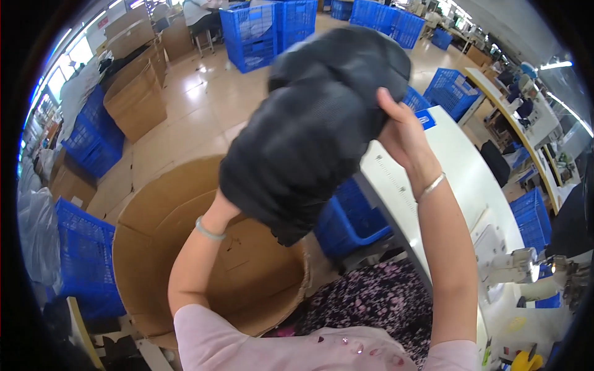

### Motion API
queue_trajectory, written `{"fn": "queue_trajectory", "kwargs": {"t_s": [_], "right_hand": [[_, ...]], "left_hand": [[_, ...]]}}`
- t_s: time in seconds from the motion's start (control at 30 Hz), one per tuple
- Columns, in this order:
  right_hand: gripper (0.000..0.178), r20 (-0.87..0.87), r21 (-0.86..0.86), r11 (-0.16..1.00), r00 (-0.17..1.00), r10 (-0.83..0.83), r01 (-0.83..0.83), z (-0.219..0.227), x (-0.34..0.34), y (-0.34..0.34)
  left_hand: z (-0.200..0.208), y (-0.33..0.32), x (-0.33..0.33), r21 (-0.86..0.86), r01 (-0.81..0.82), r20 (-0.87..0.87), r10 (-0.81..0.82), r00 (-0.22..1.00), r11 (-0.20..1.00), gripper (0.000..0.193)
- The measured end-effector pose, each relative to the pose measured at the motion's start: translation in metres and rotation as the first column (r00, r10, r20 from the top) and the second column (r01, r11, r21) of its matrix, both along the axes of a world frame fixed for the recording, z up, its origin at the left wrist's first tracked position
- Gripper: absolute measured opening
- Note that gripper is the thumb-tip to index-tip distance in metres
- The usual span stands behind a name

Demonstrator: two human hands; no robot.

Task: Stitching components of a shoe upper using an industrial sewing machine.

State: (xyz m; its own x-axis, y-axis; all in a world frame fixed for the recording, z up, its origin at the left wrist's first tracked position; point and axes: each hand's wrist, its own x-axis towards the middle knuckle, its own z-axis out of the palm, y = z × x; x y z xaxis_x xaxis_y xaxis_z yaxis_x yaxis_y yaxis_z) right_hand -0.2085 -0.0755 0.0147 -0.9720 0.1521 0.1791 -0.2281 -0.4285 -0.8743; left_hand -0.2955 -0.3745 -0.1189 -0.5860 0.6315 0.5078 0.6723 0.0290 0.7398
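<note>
A bulky black bundle of soft, leather-like material [303,130] is held up in front of me, tilted, over the gap between a large cardboard box and a white table. Its surface is puffy, with folds and a creased lower edge. My right hand [401,131] grips its right side, the thumb lying on the near face and the other fingers mostly behind. At the lower left, my left hand [224,207] reaches under the bundle; its fingers are hidden behind it. Below my left forearm stands the open cardboard box [145,204], its bottom partly visible.
The white sewing table [458,167] runs along my right, with a sewing machine [526,266] near its close end. A blue basket [356,226] sits between box and table. More blue crates [86,247] and tall cartons [133,93] line the left. Yellow-handled scissors [526,360] lie at lower right.
</note>
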Motion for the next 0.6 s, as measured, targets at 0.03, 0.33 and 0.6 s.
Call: {"fn": "queue_trajectory", "kwargs": {"t_s": [0.03, 0.33, 0.6], "right_hand": [[0.050, 0.017, -0.011, 0.997, 0.997, 0.080, -0.079, -0.007, -0.009, -0.025], [0.052, 0.378, 0.056, 0.918, 0.859, 0.345, -0.393, -0.196, -0.054, -0.211], [0.056, 0.268, 0.947, 0.187, 0.963, -0.021, -0.260, -0.268, -0.024, -0.213]], "left_hand": [[-0.005, -0.024, 0.015, 0.030, -0.029, 0.084, 0.027, 0.996, 0.999, 0.072], [-0.218, -0.169, 0.161, -0.252, -0.434, 0.226, 0.488, 0.843, 0.865, 0.069], [-0.424, -0.102, 0.204, -0.699, -0.199, 0.439, 0.632, 0.638, 0.687, 0.091]]}}
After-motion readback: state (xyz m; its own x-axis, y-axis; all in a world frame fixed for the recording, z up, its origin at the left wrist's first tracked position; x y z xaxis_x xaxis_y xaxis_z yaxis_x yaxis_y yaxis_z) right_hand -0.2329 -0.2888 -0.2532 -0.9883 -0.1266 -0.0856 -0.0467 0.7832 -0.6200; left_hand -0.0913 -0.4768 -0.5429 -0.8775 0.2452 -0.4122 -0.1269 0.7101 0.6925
